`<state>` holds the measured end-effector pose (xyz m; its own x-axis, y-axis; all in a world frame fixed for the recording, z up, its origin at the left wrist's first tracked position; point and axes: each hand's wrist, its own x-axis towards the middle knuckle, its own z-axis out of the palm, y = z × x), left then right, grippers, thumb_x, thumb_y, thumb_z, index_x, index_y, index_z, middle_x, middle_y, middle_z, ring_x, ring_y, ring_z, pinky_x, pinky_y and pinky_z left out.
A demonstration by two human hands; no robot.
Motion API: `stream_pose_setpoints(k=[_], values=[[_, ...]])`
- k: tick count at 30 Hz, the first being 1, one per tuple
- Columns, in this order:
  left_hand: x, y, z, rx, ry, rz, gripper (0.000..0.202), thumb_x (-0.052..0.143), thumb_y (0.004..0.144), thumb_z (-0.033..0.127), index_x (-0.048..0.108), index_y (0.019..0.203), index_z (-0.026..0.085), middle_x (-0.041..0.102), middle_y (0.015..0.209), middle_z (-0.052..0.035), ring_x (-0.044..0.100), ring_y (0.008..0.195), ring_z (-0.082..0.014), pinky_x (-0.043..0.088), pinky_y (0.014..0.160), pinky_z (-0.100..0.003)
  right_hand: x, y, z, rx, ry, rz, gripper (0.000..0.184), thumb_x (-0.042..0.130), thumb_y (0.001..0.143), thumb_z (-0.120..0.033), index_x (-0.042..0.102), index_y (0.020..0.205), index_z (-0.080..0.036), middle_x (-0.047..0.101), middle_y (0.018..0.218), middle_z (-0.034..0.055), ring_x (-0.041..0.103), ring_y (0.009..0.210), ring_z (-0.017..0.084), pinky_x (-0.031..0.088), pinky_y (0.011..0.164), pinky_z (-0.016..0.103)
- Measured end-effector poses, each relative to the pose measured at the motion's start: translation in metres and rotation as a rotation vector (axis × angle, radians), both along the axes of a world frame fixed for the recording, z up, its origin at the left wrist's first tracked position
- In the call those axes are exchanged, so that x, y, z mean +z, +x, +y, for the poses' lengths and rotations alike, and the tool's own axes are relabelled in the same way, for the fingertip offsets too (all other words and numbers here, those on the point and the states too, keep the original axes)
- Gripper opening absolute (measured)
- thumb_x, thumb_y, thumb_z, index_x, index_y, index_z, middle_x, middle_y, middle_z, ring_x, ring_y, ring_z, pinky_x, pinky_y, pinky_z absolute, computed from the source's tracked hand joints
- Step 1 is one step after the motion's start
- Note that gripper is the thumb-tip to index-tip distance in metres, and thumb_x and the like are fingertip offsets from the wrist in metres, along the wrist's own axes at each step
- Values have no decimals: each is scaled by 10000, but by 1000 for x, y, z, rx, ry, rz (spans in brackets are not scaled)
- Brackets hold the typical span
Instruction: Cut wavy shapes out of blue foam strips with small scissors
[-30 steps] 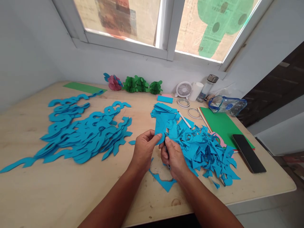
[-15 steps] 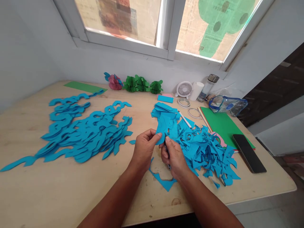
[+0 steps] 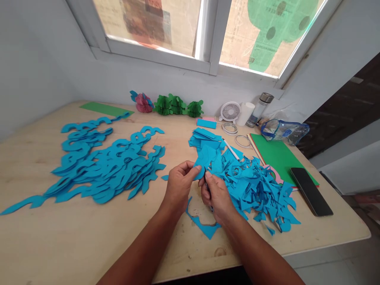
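Pinched between the thumb and fingers of my left hand [image 3: 179, 183] is a piece of blue paper [image 3: 202, 159] with curved drawn lines. My right hand [image 3: 218, 194] is closed around dark-handled scissors [image 3: 208, 189], mostly covered by the fingers; their tip meets the paper's near right edge. Just below my hands lies a blue offcut [image 3: 204, 227] with a curved inner edge. A heap of blue paper scraps [image 3: 252, 182] spreads to the right of my right hand. On the left side of the table, wavy blue cut-outs [image 3: 113, 166] are piled in overlapping layers.
Beyond my hands lie stacked blue paper pieces [image 3: 204, 136] and a white pen [image 3: 230, 149]. A phone [image 3: 311, 192] rests beside green sheets [image 3: 279, 154]. Along the wall stand green paper ornaments [image 3: 177, 104], a small fan [image 3: 230, 111] and a bottle [image 3: 260, 110].
The blue paper has shifted slightly left and tilted in my left hand, with the scissors' tip still at its edge. My hands have barely moved, and the piles look the same.
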<state>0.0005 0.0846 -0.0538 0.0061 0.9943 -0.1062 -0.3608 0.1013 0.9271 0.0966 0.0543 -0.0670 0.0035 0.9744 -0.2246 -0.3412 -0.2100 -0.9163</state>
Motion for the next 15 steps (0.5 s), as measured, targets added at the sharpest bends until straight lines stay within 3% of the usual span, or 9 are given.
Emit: stream_pose_setpoints(k=[6,15], values=[[4,1,-2,-30,10,0,171,701,611,247,563,553,164,512,489,33,461,500,-108,404,538,-247,0,1,1,-7,1,-14,461,600,707,-622,546,651,-168,359,362,-105,226,304,41,143,319,189],[-2,0,1,8,-15,-24,174,711,607,258,570,576,161,513,548,30,440,532,-105,394,528,-242,-1,2,1,7,10,-44,449,592,724,-607,545,650,-167,361,346,-108,229,284,39,142,317,189]])
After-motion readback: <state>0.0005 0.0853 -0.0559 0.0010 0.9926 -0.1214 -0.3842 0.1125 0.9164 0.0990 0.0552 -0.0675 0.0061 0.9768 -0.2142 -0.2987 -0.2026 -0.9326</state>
